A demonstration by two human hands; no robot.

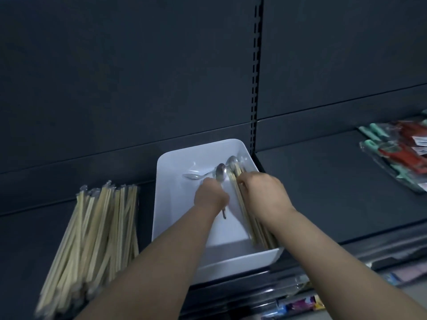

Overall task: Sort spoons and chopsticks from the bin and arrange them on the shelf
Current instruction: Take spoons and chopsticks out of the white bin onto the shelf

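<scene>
Picking from the bin: left hand grips a spoon; right hand grasps chopsticks; next, likely lift both onto the shelf.

At three o'clock, clear packs of teal- and red-handled items are lying overlapped, white labels facing up. A black slotted upright is running down from twelve o'clock, splitting the dark back panel in two. At five o'clock, colourful wrapped packets are showing lower down, too blurred to identify.
</scene>
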